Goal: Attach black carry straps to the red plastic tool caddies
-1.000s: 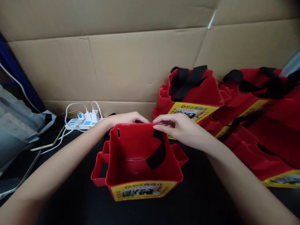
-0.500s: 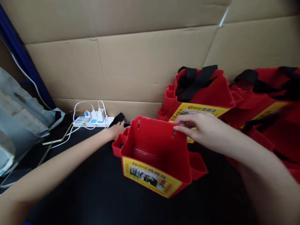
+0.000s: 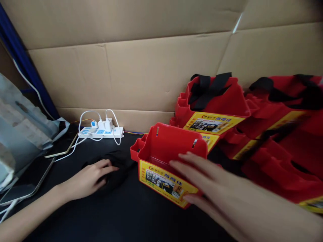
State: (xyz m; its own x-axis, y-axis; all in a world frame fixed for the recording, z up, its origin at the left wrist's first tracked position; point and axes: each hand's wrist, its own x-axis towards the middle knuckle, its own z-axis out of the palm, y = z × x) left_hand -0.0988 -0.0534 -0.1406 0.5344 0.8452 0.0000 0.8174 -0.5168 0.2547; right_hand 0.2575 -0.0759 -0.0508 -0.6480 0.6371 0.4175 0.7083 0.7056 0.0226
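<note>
A red plastic tool box (image 3: 161, 143) with side pockets stands upright on the black surface, a yellow printed label on its front. Two slots show in its raised back wall. My right hand (image 3: 214, 188) is in front of its right side, fingers stretched and apart; the thumb is near the label. Whether it touches the box I cannot tell. To the left, my left hand (image 3: 92, 176) is low over the surface, its fingers curled round a black strap (image 3: 118, 163) that is hard to make out against the dark surface.
More red boxes (image 3: 214, 101) with black straps (image 3: 212, 87) crowd the right side. A white power strip (image 3: 108, 134) with chargers and cables is at the back left. A phone-like device (image 3: 27, 183) and a grey bag (image 3: 22, 127) are at far left. Cardboard (image 3: 141, 74) walls the back.
My left hand has drawn back toward me, with the black strap. My right hand has left the box's back wall and come forward. The box has turned and shifted slightly right.
</note>
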